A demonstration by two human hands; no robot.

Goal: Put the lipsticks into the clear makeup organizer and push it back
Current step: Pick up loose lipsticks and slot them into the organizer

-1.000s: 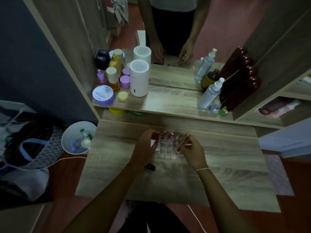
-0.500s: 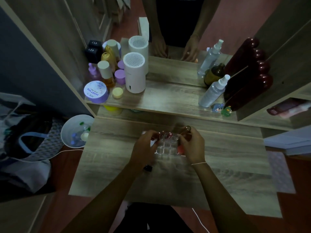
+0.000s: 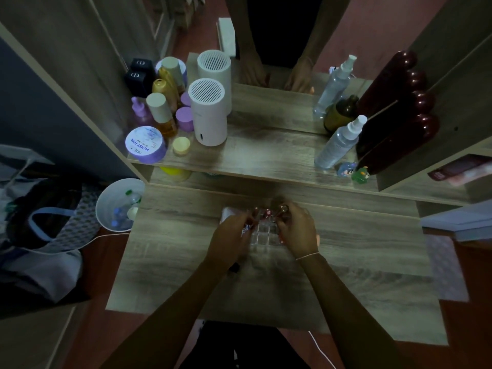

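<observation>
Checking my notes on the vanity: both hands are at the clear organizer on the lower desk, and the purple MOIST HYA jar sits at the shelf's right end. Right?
Not quite. In the head view the purple MOIST HYA jar sits at the shelf's left end. Both the left hand and the right hand are at the clear organizer on the lower desk.

Both forearms reach up from the lower edge of the frame and converge at its centre. The left hand point(image 3: 231, 237) and right hand point(image 3: 297, 230) sit close together, fingers curled inward, a thin band around the right wrist.
</observation>
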